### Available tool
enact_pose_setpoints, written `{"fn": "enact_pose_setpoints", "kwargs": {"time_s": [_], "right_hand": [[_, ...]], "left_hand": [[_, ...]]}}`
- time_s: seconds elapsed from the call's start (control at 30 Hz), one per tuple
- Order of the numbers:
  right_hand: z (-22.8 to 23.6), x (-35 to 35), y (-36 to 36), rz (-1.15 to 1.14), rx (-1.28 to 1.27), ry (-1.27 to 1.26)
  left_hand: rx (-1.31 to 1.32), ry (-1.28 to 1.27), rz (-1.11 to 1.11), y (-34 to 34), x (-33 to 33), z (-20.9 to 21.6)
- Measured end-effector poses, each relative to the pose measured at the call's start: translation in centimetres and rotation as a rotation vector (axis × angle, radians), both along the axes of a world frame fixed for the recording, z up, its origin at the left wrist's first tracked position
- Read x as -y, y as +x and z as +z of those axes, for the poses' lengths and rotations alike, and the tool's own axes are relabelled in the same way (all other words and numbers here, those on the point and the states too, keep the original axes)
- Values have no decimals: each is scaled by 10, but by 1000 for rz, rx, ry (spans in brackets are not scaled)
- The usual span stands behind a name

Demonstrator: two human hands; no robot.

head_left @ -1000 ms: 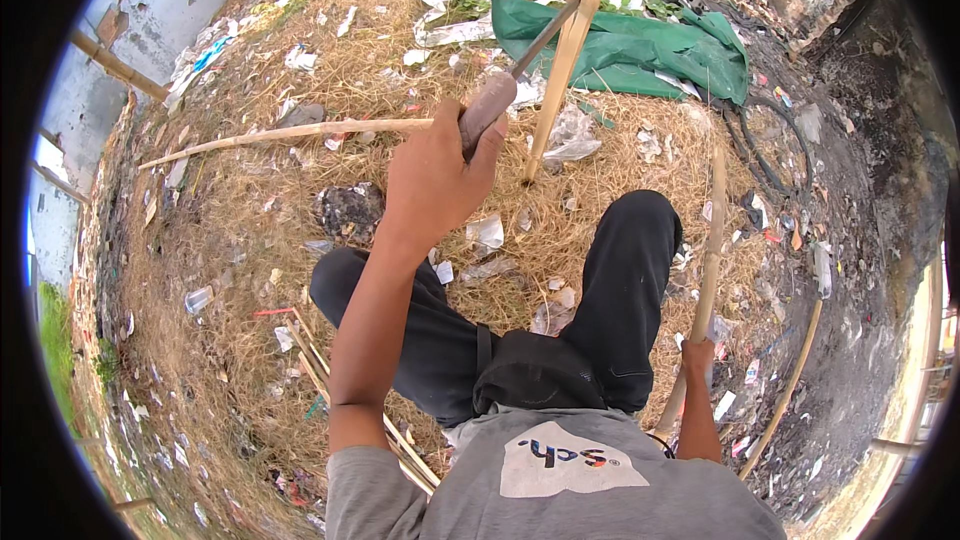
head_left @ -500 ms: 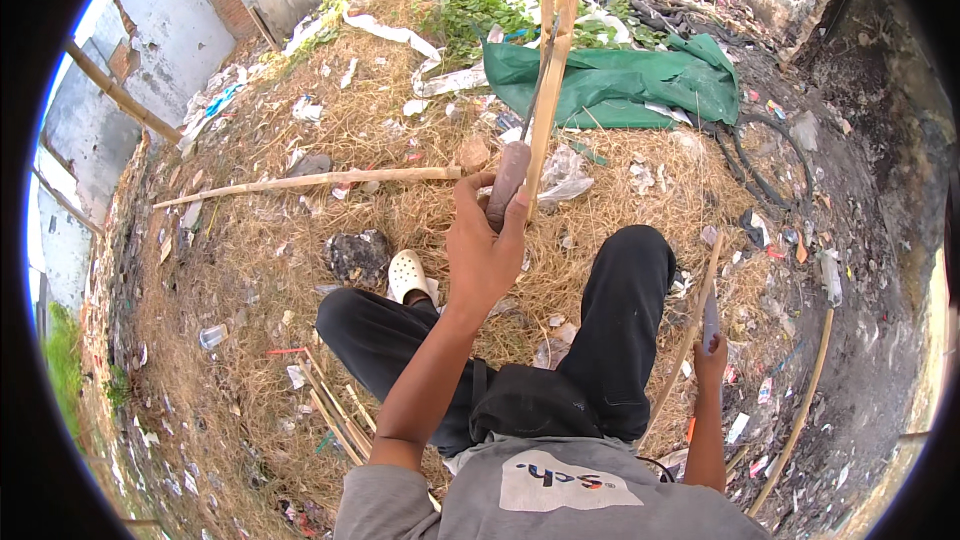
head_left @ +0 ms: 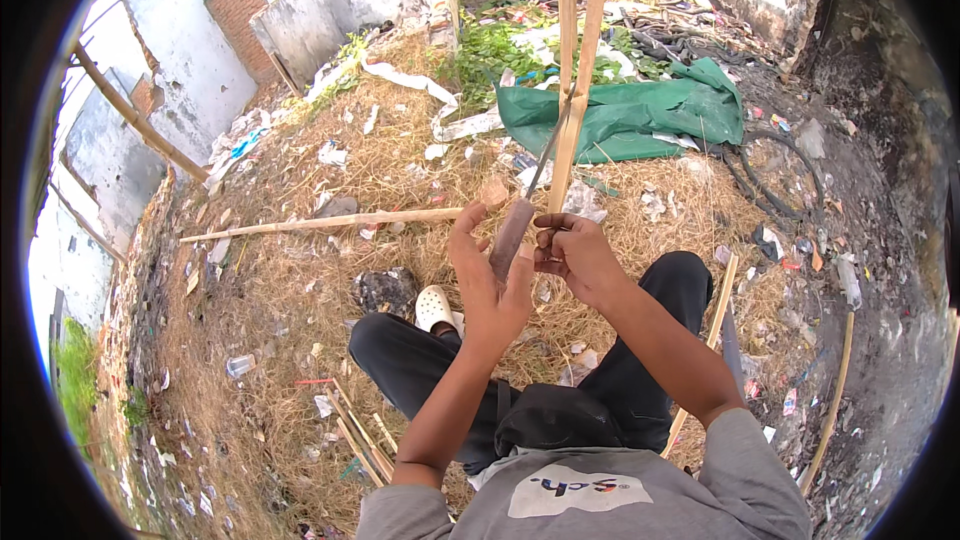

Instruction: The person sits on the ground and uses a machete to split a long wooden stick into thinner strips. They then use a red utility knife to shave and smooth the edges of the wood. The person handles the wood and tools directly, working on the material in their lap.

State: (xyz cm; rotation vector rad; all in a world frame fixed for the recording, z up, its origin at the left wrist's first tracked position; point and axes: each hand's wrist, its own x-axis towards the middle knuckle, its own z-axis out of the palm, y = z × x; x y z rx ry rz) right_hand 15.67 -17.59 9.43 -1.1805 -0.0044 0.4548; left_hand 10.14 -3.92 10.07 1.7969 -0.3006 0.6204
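Observation:
In front of me rises a bamboo pole (head_left: 570, 140), split lengthwise into two pale strips above. A narrow-bladed knife (head_left: 514, 237) with a thick brown handle slants up against it, its dark blade reaching in at the fork. The handle sits between thumb and fingers of my left hand (head_left: 487, 290). Just right of the handle, my right hand (head_left: 582, 258) has its fingers curled around the pole's lower end; the fingertips are partly hidden. Beside my right thigh lies a long grey blade (head_left: 732, 348), away from both hands, its lower part covered by my arm.
A pale bamboo strip (head_left: 330, 224) lies across the dry grass at left. Several short strips (head_left: 360, 437) lie by my left leg, another strip (head_left: 708, 345) by my right. Beyond are a green tarp (head_left: 640, 118), a black hose (head_left: 765, 180), a dark stone (head_left: 387, 291) and scattered litter.
My right hand has let go of the long grey blade and come up to the pole's lower end. My left hand still holds the knife; the view has shifted slightly.

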Motion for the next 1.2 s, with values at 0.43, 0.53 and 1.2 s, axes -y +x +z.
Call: {"fn": "enact_pose_setpoints", "kwargs": {"time_s": [0.43, 0.53, 1.2], "right_hand": [[-86, -72, -15, -641, -28, 522], [-25, -53, -26, -468, -68, 190], [-45, 0, -39, 324, -207, 131]], "left_hand": [[-252, -487, -8, 67, 28, -10], [-129, -193, -14, 70, 23, 9], [570, -376, -66, 160, -77, 140]]}}
